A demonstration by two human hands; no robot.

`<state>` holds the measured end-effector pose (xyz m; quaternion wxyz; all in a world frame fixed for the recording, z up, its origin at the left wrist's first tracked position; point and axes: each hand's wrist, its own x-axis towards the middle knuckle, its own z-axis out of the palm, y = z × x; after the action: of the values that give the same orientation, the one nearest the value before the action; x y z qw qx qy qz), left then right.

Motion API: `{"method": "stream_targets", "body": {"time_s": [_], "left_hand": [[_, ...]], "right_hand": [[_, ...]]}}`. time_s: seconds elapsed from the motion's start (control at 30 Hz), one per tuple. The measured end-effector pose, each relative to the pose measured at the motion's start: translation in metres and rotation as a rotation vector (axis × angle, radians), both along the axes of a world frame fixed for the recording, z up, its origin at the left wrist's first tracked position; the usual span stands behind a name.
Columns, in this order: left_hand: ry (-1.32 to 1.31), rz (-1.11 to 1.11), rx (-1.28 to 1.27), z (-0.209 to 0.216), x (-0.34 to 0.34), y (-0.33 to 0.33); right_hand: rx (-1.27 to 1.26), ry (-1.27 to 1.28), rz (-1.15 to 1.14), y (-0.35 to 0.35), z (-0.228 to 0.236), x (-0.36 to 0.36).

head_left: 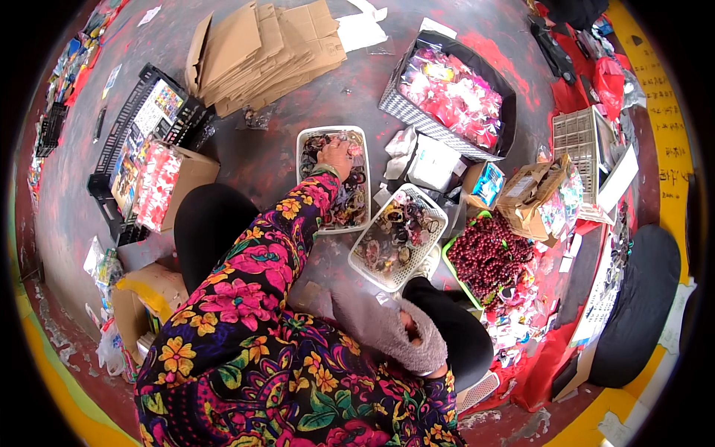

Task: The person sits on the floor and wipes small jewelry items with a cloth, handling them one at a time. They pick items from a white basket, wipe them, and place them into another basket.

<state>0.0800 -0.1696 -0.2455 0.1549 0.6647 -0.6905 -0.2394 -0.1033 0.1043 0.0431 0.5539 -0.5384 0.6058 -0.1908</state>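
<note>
My left hand [337,158] reaches into the far part of a white rectangular basket [368,195]. Its fingers curl down among dark and beige hair ties [344,210]; anything they hold is hidden. A second white basket [362,262] stands tilted at the right, nearer to me, with more dark, beige and reddish hair ties [402,231]. My right hand [436,371] rests low by my right thigh, mostly covered by a fuzzy grey cloth [372,324]. A little skin shows through a gap in the cloth, but those fingers cannot be made out.
Flattened cardboard boxes [261,56] lie at the far left, beyond a black crate [141,112]. A patterned bin [417,112] holds pink and red packets. Right of the baskets sits a green-rimmed tray [454,272] of dark red beads [491,257], near an opened carton [529,195].
</note>
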Motion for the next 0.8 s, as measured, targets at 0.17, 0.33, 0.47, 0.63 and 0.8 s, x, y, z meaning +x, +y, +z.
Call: {"method": "stream_targets", "body": {"time_s": [0.17,0.33,0.47,0.63,0.8], "left_hand": [[-0.008,0.038,0.181,0.023,-0.014,-0.021],[-0.234,-0.128,0.252,0.01,-0.022,-0.041],[-0.225,-0.178,0.336,0.015,-0.021,-0.044],[0.056,0.038,0.07,0.044,-0.004,-0.023],[0.271,0.27,-0.192,0.022,-0.003,-0.007]], "right_hand": [[-0.101,0.037,0.065,-0.026,0.019,0.007],[-0.107,0.106,0.059,-0.037,0.011,0.007],[-0.176,0.192,0.138,-0.03,0.001,0.0],[-0.225,0.277,0.122,-0.03,0.015,0.004],[-0.063,-0.001,-0.029,-0.052,0.046,0.026]]}}
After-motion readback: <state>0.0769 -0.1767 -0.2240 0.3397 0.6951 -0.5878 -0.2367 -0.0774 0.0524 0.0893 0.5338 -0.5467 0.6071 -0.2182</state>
